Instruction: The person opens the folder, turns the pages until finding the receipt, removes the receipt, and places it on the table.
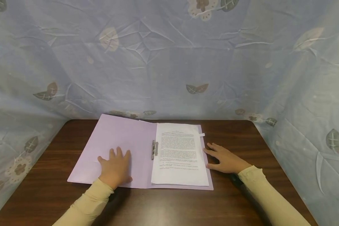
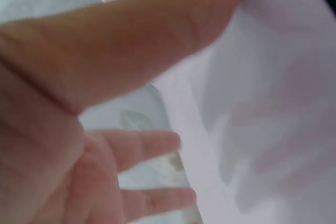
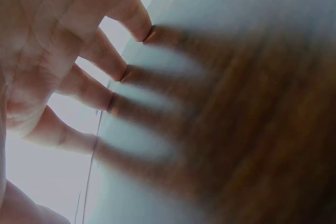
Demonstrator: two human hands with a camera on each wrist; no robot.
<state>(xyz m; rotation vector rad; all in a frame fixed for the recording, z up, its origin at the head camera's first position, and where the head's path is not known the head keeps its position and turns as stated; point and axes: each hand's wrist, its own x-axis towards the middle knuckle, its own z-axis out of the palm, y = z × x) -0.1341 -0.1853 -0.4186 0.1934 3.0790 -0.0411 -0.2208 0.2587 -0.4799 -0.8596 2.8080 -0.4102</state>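
A lilac folder [image 1: 141,163], bearing printed sheets [image 1: 178,155], is lying open on a brown surface [image 1: 169,207]. The left hand [image 1: 115,169] is resting on the folder's left side, the right hand [image 1: 225,159] at its right edge; patterned fabric [image 1: 164,62] is hanging behind.

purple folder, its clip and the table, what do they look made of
Folder: perhaps plastic or coated card, matte; smooth, evenly coloured panels.
Clip: probably metal, with a silvery shine.
Table: wood or wood-look laminate, glossy; dark streaked grain, bright reflection.
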